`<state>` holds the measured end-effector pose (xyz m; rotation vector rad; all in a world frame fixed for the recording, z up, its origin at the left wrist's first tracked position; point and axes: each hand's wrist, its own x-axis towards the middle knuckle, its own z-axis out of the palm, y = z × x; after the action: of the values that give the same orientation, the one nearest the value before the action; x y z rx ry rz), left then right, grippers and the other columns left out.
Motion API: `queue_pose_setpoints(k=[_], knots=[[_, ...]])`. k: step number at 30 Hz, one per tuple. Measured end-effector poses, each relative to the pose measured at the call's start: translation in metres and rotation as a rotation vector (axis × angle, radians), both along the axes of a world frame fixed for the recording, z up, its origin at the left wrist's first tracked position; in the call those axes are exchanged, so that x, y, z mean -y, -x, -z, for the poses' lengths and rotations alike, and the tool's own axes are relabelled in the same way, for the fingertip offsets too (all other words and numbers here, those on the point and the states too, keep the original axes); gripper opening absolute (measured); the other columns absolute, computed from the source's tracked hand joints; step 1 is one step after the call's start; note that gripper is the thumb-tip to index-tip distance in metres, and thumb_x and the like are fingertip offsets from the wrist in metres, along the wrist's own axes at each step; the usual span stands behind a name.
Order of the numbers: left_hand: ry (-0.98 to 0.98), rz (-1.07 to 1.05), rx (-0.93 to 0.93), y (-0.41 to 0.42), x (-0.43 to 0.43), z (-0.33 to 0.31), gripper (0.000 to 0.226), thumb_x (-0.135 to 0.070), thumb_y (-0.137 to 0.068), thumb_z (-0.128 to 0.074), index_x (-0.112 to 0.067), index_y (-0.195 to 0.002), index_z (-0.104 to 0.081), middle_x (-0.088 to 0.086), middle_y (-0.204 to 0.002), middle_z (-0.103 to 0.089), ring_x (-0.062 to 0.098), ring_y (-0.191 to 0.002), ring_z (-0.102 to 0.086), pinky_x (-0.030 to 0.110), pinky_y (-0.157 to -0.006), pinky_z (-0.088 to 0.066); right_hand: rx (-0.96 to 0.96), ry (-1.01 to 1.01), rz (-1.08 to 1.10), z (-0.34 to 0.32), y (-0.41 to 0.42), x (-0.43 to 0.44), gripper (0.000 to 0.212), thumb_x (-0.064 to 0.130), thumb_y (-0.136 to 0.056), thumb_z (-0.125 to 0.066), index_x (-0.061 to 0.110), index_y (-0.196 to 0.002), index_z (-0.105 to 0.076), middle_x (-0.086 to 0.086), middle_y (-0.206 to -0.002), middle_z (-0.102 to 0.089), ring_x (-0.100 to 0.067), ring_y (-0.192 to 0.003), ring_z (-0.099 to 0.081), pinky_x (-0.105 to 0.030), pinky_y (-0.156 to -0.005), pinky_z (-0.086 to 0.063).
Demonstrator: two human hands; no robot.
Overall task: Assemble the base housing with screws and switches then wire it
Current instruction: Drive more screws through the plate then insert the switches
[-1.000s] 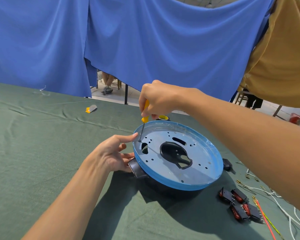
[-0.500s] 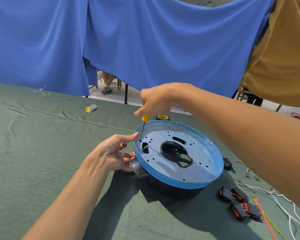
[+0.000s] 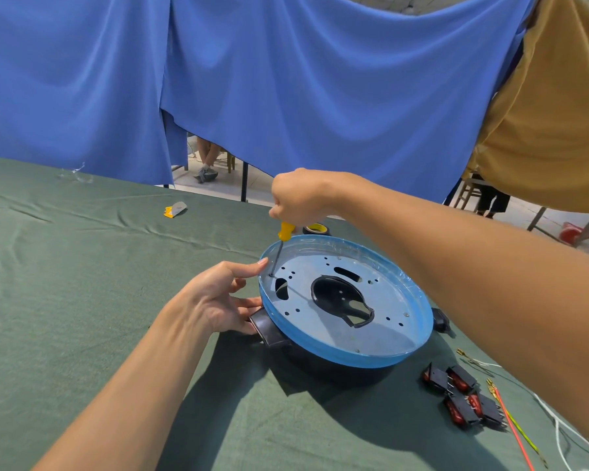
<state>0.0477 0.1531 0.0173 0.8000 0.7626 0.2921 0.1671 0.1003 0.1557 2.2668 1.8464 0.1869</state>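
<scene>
The round base housing (image 3: 385, 338), black with a blue-filmed rim and a perforated metal plate, lies on the green cloth at centre. My right hand (image 3: 300, 197) grips the yellow-handled screwdriver (image 3: 285, 231) upright, its tip on a screw hole at the plate's left edge. My left hand (image 3: 218, 299) steadies the housing's left side, its index fingertip on the rim and its other fingers by the black side handle (image 3: 269, 329). Several black rocker switches (image 3: 459, 396) with red buttons lie to the lower right beside loose wires (image 3: 514, 433).
A roll of black tape (image 3: 315, 229) sits just behind the housing. A small yellow and grey scrap (image 3: 175, 209) lies far left on the cloth. Blue and tan curtains hang behind the table's far edge; a seated person's legs show below.
My right hand has turned on the screwdriver handle and sits slightly higher on it. The screwdriver tip stays at the same hole. My left hand has not moved.
</scene>
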Motion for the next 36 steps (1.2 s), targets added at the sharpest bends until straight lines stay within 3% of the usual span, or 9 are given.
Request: queue_pose_setpoints(k=[5,8,13,18,22,26,31,34,36], knots=[[0.005,-0.004,0.005,0.0,0.0,0.0,0.065,-0.012,-0.055,-0.083,-0.013,-0.107,-0.045,0.028,-0.12,-0.054,0.044,-0.099,-0.063,0.06,-0.081,-0.052,-0.073,0.132,0.008,-0.011,0.004,0.003,0.036,0.036,-0.097,-0.053,0.011,-0.072,-0.056,-0.003,-0.067,-0.058,-0.018,-0.055,-0.053,-0.024,-0.05,-0.041],[0.007,-0.005,0.008,0.0,-0.001,0.001,0.065,-0.012,-0.054,-0.083,-0.013,-0.108,-0.045,0.028,-0.119,-0.055,0.044,-0.096,-0.065,0.06,-0.081,-0.053,-0.069,0.127,-0.067,-0.016,0.006,0.01,0.017,0.024,-0.091,-0.064,0.009,-0.097,-0.069,-0.005,-0.083,-0.069,-0.016,-0.068,-0.063,-0.021,-0.049,-0.042],[-0.013,0.004,0.011,0.0,-0.002,0.003,0.069,-0.012,-0.055,-0.083,-0.012,-0.112,-0.045,0.029,-0.116,-0.057,0.043,-0.099,-0.066,0.064,-0.093,-0.047,-0.078,-0.016,-0.14,-0.013,0.005,0.016,0.013,0.018,-0.09,-0.065,0.009,-0.086,-0.072,0.0,-0.065,-0.069,0.019,-0.054,-0.052,-0.029,-0.068,-0.056],[-0.038,0.007,0.006,0.0,-0.002,0.004,0.074,-0.012,-0.056,-0.082,-0.012,-0.12,-0.044,0.029,-0.116,-0.057,0.043,-0.103,-0.065,0.064,-0.097,-0.044,-0.023,-0.028,-0.091,-0.006,0.004,0.01,0.035,0.019,-0.092,-0.056,0.013,-0.057,-0.053,-0.001,-0.054,-0.062,-0.006,-0.058,-0.046,-0.038,-0.067,-0.056],[-0.051,0.003,0.012,0.001,-0.001,0.004,0.078,-0.012,-0.053,-0.083,-0.011,-0.12,-0.044,0.028,-0.117,-0.057,0.043,-0.106,-0.064,0.063,-0.098,-0.043,-0.121,-0.029,0.027,0.0,-0.005,0.003,0.042,0.022,-0.096,-0.046,0.009,-0.057,-0.049,-0.003,-0.05,-0.054,-0.022,-0.05,-0.046,-0.028,-0.05,-0.04],[-0.053,-0.002,0.014,0.001,-0.001,0.005,0.083,-0.012,-0.052,-0.084,-0.01,-0.124,-0.044,0.029,-0.117,-0.057,0.044,-0.105,-0.064,0.064,-0.098,-0.043,-0.204,0.071,0.065,-0.007,-0.005,0.005,0.042,0.04,-0.097,-0.052,0.012,-0.066,-0.049,-0.001,-0.059,-0.054,-0.017,-0.047,-0.049,-0.02,-0.043,-0.04],[-0.049,-0.008,0.018,0.001,-0.001,0.005,0.081,-0.012,-0.054,-0.084,-0.012,-0.124,-0.044,0.029,-0.118,-0.057,0.044,-0.105,-0.064,0.064,-0.098,-0.043,-0.082,0.112,-0.069,-0.019,0.004,0.014,0.013,0.02,-0.09,-0.065,0.008,-0.088,-0.069,-0.001,-0.07,-0.067,-0.016,-0.064,-0.061,-0.021,-0.048,-0.042],[-0.059,-0.008,0.015,0.0,-0.001,0.006,0.08,-0.012,-0.053,-0.084,-0.011,-0.122,-0.044,0.028,-0.117,-0.057,0.044,-0.104,-0.064,0.064,-0.097,-0.044,-0.019,-0.002,-0.107,-0.014,0.005,0.015,0.02,0.022,-0.091,-0.063,0.01,-0.075,-0.066,0.002,-0.059,-0.062,-0.008,-0.064,-0.055,-0.03,-0.059,-0.053],[-0.059,-0.005,0.017,0.0,-0.001,0.006,0.077,-0.012,-0.052,-0.084,-0.011,-0.118,-0.045,0.028,-0.116,-0.057,0.044,-0.104,-0.064,0.063,-0.097,-0.044,-0.039,-0.043,-0.091,-0.008,0.003,0.013,0.03,0.021,-0.094,-0.054,0.011,-0.065,-0.052,-0.004,-0.059,-0.056,-0.019,-0.061,-0.056,-0.036,-0.059,-0.053]])
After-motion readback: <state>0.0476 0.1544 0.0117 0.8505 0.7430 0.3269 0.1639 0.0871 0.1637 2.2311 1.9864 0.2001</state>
